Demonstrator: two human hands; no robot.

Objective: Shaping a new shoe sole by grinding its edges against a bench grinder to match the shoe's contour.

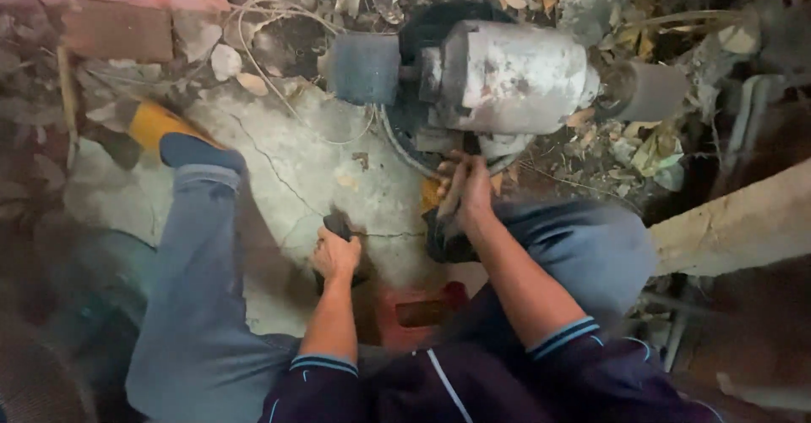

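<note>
A grey bench grinder motor (511, 76) lies on cracked concrete, with a dark grinding wheel (365, 68) on its left end and a paler wheel (655, 91) on its right. My right hand (465, 188) reaches under the motor's front, fingers closed around a dark handle there. My left hand (335, 252) is closed on a small dark object, held low over the concrete (287, 161) between my knees.
My left leg in grey trousers (198, 245) ends in a yellow and blue shoe (169, 131). A red block (422, 309) sits under me. A brick (118, 30), wires, dry leaves and rubble surround the slab. A concrete beam (735, 224) lies at right.
</note>
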